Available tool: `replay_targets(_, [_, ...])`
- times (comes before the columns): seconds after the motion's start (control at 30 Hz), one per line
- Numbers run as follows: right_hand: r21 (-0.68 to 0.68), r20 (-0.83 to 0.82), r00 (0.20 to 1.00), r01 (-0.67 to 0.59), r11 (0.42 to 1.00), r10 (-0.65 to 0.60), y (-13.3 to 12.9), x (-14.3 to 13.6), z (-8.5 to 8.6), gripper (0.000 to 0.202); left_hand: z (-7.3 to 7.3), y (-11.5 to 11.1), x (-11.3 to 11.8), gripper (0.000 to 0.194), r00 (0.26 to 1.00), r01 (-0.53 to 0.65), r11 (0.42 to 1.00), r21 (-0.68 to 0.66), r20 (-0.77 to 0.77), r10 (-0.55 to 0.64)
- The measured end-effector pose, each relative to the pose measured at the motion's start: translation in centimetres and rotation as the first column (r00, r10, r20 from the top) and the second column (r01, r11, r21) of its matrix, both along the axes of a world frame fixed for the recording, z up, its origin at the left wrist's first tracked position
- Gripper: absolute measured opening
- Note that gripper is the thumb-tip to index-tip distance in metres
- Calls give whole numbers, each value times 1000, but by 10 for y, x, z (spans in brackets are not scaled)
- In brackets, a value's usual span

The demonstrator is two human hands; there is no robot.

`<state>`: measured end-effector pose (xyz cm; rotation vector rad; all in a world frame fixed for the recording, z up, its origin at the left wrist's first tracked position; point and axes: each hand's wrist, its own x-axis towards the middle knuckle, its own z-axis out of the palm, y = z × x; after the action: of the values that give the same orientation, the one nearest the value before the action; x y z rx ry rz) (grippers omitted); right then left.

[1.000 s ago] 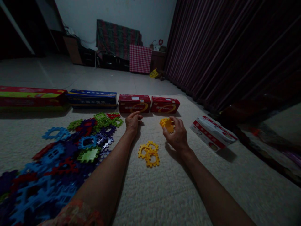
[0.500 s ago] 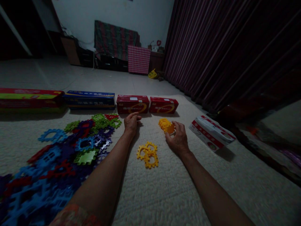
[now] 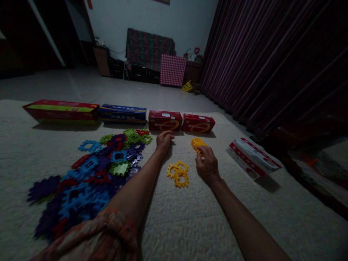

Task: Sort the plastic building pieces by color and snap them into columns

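Note:
My left hand (image 3: 164, 141) rests on the pale quilted mat in front of the red boxes, its fingers curled together; whether anything is inside them is hidden. At the stacked yellow toy pieces (image 3: 198, 144), my right hand (image 3: 207, 164) has its thumb and fingers bent at the near edge; its fingertips partly cover the stack, so a grip cannot be made out. Several loose yellow gear-edged frames (image 3: 181, 178) lie overlapping between my forearms. Left of my left arm spreads a heap of blue, purple, red and green pieces (image 3: 88, 163).
A red-and-green box (image 3: 65, 112), a blue box (image 3: 123, 115) and two red boxes (image 3: 165, 121) (image 3: 198, 124) stand in a row across the mat. A white-and-red box (image 3: 251, 161) sits at the right, near the dark curtain.
The view has turned left, so things appear farther right. My right hand's fingers have drawn in toward the near side of the yellow stack. My left hand stays by the red boxes.

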<state>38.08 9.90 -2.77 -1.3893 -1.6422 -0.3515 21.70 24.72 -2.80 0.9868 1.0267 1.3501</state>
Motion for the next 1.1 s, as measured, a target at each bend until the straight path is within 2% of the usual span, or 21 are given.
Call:
replay_targets(0.07, [-70, -72, 997, -5, 998, 0, -2, -7, -5, 27, 0, -2, 1, 31, 988, 11, 999, 54, -157, -2])
replay_targets(0.13, [-154, -168, 985, 22, 988, -48, -5, -15, -9, 28, 2, -7, -1, 34, 941, 60, 994, 89, -337, -27])
replay_targets(0.2, [-242, -277, 957, 16, 970, -85, -10, -23, -10, 29, 6, -14, -7, 36, 848, 110, 986, 126, -530, -27])
replay_targets(0.3, [-360, -381, 923, -95, 928, -54, -20, -37, -6, 28, 12, -30, -21, 36, 665, 239, 952, 190, -746, -18])
replay_targets(0.37, [-424, -368, 930, -160, 892, -9, -27, -46, -1, 27, 15, -43, -34, 36, 573, 326, 927, 185, -819, -38])
replay_targets(0.43, [-472, -336, 941, -201, 859, 35, -32, -52, 3, 29, 15, -56, -47, 35, 523, 362, 919, 156, -850, -61])
replay_targets(0.6, [-499, -243, 958, -260, 827, 155, -42, -59, 4, 55, 14, -88, -67, 40, 536, 366, 913, 179, -843, -50])
replay_targets(0.7, [-514, -130, 979, -200, 834, 154, -49, -66, 2, 65, 11, -100, -68, 40, 490, 445, 866, 227, -871, -23])
replay_targets(0.83, [-473, -47, 989, -146, 869, 140, -53, -75, -1, 62, 6, -101, -66, 43, 429, 546, 799, 253, -903, -8])
replay_targets(0.97, [-446, -63, 989, -150, 883, 136, -42, -75, -3, 65, 5, -95, -59, 43, 457, 531, 813, 239, -889, -38])
replay_targets(1.1, [-464, -37, 989, -143, 874, 142, -24, -72, -1, 67, 9, -90, -47, 46, 483, 470, 855, 220, -874, -41])
